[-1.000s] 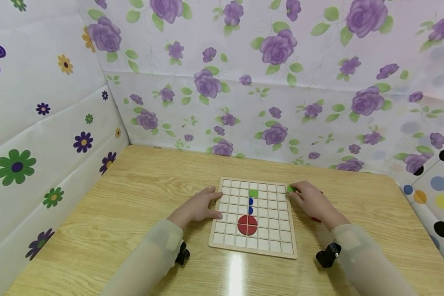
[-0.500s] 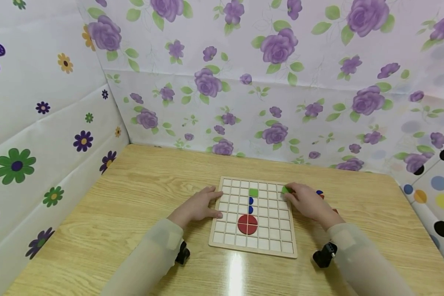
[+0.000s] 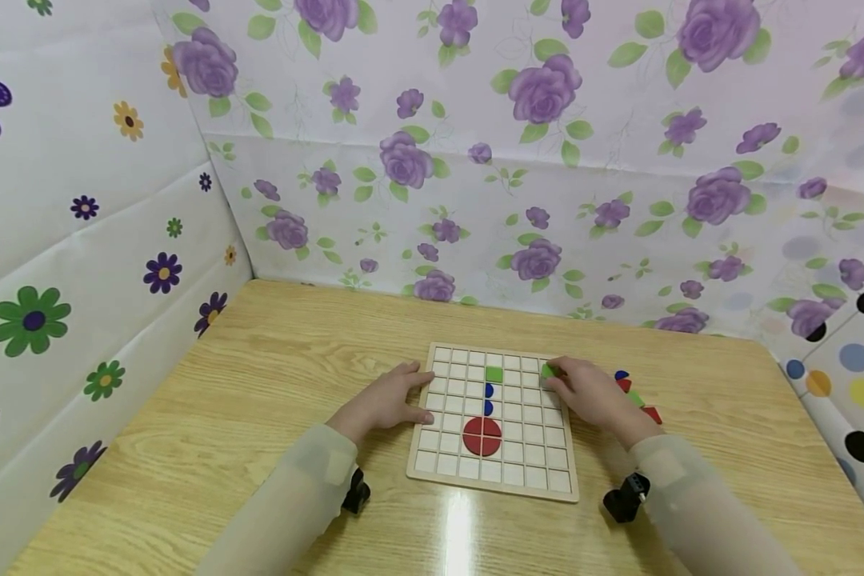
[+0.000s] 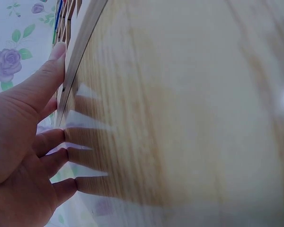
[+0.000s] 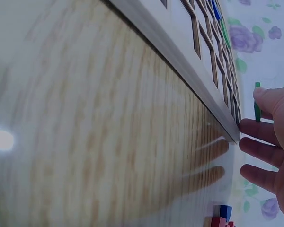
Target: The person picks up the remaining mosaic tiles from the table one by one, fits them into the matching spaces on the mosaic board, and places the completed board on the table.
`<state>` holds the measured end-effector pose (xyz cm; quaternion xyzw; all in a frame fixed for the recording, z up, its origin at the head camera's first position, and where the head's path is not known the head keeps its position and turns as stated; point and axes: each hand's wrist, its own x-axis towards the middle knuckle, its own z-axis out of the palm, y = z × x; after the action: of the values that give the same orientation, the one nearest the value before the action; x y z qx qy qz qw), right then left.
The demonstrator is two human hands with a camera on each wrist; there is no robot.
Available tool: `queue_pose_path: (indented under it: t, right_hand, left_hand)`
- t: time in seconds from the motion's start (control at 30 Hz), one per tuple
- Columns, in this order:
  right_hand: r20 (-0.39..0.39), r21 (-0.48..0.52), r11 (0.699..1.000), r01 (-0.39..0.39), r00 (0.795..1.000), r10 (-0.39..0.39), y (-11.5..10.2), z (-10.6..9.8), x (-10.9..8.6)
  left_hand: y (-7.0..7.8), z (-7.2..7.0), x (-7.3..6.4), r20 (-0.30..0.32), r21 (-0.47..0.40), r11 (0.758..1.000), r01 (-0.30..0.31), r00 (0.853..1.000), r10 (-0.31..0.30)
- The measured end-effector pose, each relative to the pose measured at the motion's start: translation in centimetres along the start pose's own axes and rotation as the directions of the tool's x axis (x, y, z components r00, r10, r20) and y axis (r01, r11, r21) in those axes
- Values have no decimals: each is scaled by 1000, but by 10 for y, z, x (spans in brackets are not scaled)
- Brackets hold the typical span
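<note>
A wooden grid board (image 3: 535, 455) lies on the table between both hands. In its cells sit a green square (image 3: 494, 374), two blue half-circles below it, and red quarter pieces (image 3: 491, 428) that form a disc. My left hand (image 3: 385, 398) rests at the board's left edge with fingers spread; its thumb (image 4: 59, 51) touches the frame in the left wrist view. Above the board's upper right corner, my right hand (image 3: 586, 392) pinches a thin green piece (image 5: 257, 113) between thumb and index finger. The other right fingers extend near the board's corner.
Right of the board, partly beside my right wrist, lie loose pieces: a blue one (image 3: 622, 375), a red one (image 3: 623, 385), a green one (image 3: 635, 398) and another red one (image 3: 651, 415). Flower-patterned cloth (image 3: 403, 216) stands behind the wooden table (image 3: 317, 344).
My right hand has moved left with the green piece, from beyond the board's right edge to over its upper right cells. The loose pieces have come into sight. My left hand stays put.
</note>
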<state>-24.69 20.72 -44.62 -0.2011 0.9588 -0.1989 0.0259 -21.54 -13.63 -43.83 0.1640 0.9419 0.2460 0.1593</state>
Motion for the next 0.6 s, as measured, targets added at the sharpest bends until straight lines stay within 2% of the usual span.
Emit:
queue_pose_path:
  t: [0.6]
  right_hand:
    - [21, -48, 998, 29, 999, -28, -8, -1, 3]
  left_hand:
    - [0, 1, 1, 1, 11, 1000, 5, 1000, -5]
